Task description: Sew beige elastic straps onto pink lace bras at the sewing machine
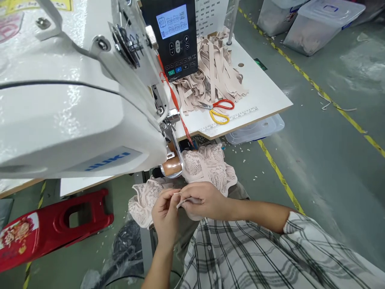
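Both grips closed: left hand [165,212] and right hand [206,200] pinching pale fabric [181,202]. Probably edge alignment; next likely needs it held flat toward the machine [90,128].

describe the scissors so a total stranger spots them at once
Right of the white sewing machine, find the white tabletop piled with beige strips. At the pile's near edge lie the scissors, beside a printed ruler, set apart by one red and one yellow handle.
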